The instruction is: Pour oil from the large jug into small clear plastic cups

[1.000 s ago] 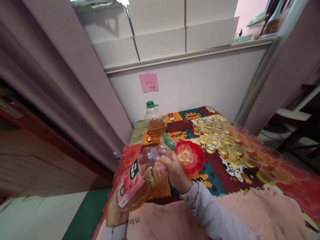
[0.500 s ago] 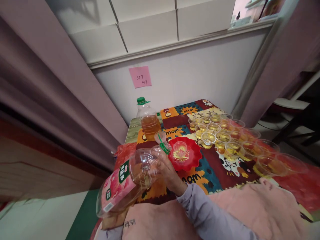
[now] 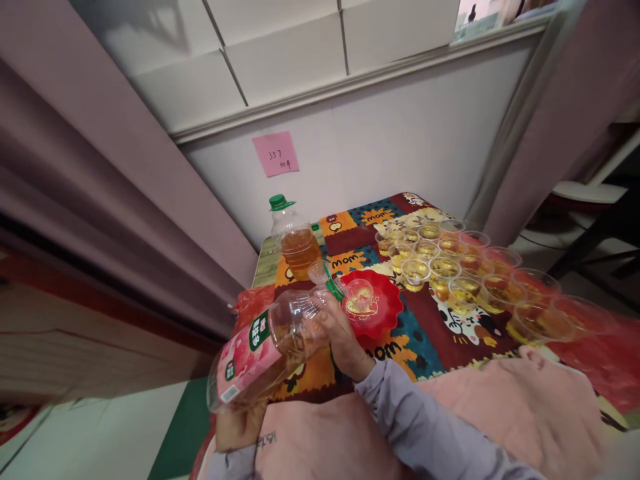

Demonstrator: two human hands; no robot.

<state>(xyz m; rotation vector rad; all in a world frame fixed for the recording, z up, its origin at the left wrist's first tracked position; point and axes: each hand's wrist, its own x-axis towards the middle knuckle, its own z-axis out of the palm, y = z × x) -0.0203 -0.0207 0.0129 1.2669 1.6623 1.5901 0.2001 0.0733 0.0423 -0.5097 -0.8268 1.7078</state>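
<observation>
A large clear plastic bottle (image 3: 255, 360) with a pink and green label lies tilted across my front, amber drink inside. Its neck points right, towards a small clear plastic cup (image 3: 359, 293) standing in a red scalloped dish (image 3: 393, 315). My right hand (image 3: 340, 337) grips the bottle just below its neck, fingers partly hidden behind it. Under the bottle's base, my left hand (image 3: 239, 427) supports the weight; its fingers are mostly hidden. The bottle's mouth is close to the cup, and I cannot make out whether liquid is flowing.
A second bottle (image 3: 297, 247) with a green cap stands behind, partly full of amber drink. Rows of clear cups (image 3: 445, 270) holding yellow liquid cover the table's right side. A patterned cloth (image 3: 415, 340) covers the table, and a wall (image 3: 390, 147) rises behind it.
The bottle has shifted up and slightly right, its base lifted by my left hand and its mouth nearer the cup. My right hand has stayed on its neck.
</observation>
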